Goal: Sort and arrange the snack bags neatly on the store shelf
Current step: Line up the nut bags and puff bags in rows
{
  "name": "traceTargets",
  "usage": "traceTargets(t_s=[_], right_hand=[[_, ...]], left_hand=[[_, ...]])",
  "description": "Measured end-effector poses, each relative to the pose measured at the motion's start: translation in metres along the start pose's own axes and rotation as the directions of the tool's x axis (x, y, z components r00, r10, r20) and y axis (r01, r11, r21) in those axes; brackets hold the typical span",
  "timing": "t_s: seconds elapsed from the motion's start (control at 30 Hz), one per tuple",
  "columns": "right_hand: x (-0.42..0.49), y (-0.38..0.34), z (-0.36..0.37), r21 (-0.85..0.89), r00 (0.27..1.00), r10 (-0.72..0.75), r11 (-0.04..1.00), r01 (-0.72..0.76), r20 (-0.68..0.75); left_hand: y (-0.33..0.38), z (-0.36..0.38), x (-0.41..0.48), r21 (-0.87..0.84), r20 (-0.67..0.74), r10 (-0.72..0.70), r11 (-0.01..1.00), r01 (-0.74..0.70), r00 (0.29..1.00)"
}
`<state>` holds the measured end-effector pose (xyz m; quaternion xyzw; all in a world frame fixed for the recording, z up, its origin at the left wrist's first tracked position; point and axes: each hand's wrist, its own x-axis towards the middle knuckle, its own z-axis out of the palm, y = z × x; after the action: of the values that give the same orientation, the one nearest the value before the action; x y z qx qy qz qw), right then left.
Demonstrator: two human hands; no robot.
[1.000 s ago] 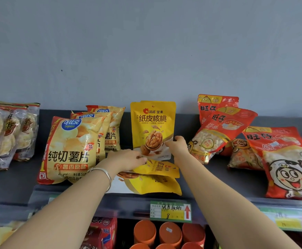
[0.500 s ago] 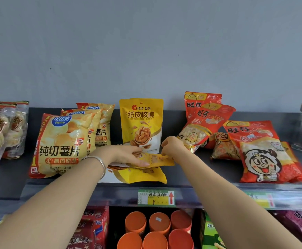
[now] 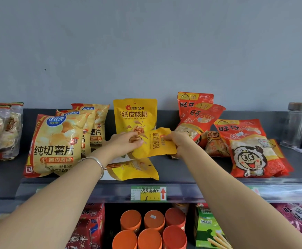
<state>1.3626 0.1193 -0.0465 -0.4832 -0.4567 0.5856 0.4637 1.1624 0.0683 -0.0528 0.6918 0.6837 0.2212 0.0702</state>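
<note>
At the far left of the shelf (image 3: 171, 171) stood clear-wrapped snack bags (image 3: 1, 133). Beside them, three potato chip bags (image 3: 57, 144) stood upright, one behind another. The left hand (image 3: 127, 142), a bracelet (image 3: 96, 162) on its wrist, had its fingers curled round the left end of a held yellow bag (image 3: 155, 142). That bag was raised off the shelf and turned sideways. It was in front of the lower part of a standing yellow bag (image 3: 135, 114) and above a flat yellow bag (image 3: 136, 169) lying at the front edge. The right hand (image 3: 179, 144) gripped the held yellow bag's right end, fingers closed on it. Further right, leaning red bags (image 3: 198, 119) rested against each other, and a large red bag (image 3: 250, 150) lay flat near the front. A glass jar (image 3: 296, 124) stood at the far right. A price tag (image 3: 148, 193) was fixed to the front rail.
</note>
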Motion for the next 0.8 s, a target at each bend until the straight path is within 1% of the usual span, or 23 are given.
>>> traceTargets(t_s=[0.07,0.13,0.23,0.3,0.33,0.4,0.5,0.57,0.6,0.63,0.67,0.73,0.8], right_hand=[[-0.011,-0.009,-0.004,0.044,0.993,-0.102,0.994,0.1,0.063],[-0.022,-0.016,-0.007,0.041,0.974,-0.196,0.981,0.192,0.112],[-0.036,-0.026,-0.009,0.07,0.934,-0.3,0.954,0.292,0.196],[-0.042,-0.031,-0.009,0.071,0.905,-0.35,0.936,0.344,0.241],[-0.045,-0.033,-0.009,0.058,0.893,-0.369,0.928,0.367,0.257],[-0.049,-0.037,-0.009,0.015,0.874,-0.41,0.907,0.421,0.263],[-0.052,-0.04,-0.008,-0.074,0.847,-0.479,0.859,0.506,0.23],[-0.051,-0.039,-0.006,-0.126,0.831,-0.522,0.827,0.549,0.191],[-0.049,-0.039,-0.005,-0.125,0.828,-0.535,0.822,0.556,0.168],[-0.046,-0.038,-0.004,-0.092,0.833,-0.532,0.832,0.548,0.151],[-0.044,-0.037,-0.003,-0.034,0.845,-0.514,0.851,0.524,0.15],[-0.039,-0.033,-0.001,0.058,0.864,-0.457,0.888,0.456,0.21],[-0.035,-0.028,0.008,0.036,0.866,-0.408,0.909,0.416,0.289]], left_hand=[[0.013,-0.004,-0.001,0.075,-0.079,0.008,0.997,-0.002,0.997],[0.027,-0.01,-0.003,0.1,-0.169,0.037,0.995,-0.021,0.985],[0.041,-0.021,-0.001,0.044,-0.245,0.106,0.994,-0.098,0.964],[0.045,-0.03,0.008,-0.006,-0.256,0.138,0.989,-0.145,0.957],[0.046,-0.034,0.013,-0.021,-0.255,0.135,0.989,-0.145,0.957],[0.048,-0.042,0.018,-0.083,-0.252,0.11,0.987,-0.135,0.961],[0.053,-0.049,0.019,-0.235,-0.297,0.113,0.954,-0.188,0.948],[0.053,-0.053,0.019,-0.294,-0.355,0.084,0.935,-0.196,0.931],[0.053,-0.055,0.019,-0.317,-0.397,0.049,0.93,-0.187,0.917],[0.053,-0.058,0.018,-0.364,-0.448,0.004,0.913,-0.186,0.894],[0.052,-0.061,0.018,-0.444,-0.493,-0.053,0.874,-0.198,0.868],[0.05,-0.065,0.017,-0.633,-0.531,-0.185,0.735,-0.242,0.827],[0.051,-0.068,0.013,-0.76,-0.516,-0.298,0.591,-0.27,0.803]])
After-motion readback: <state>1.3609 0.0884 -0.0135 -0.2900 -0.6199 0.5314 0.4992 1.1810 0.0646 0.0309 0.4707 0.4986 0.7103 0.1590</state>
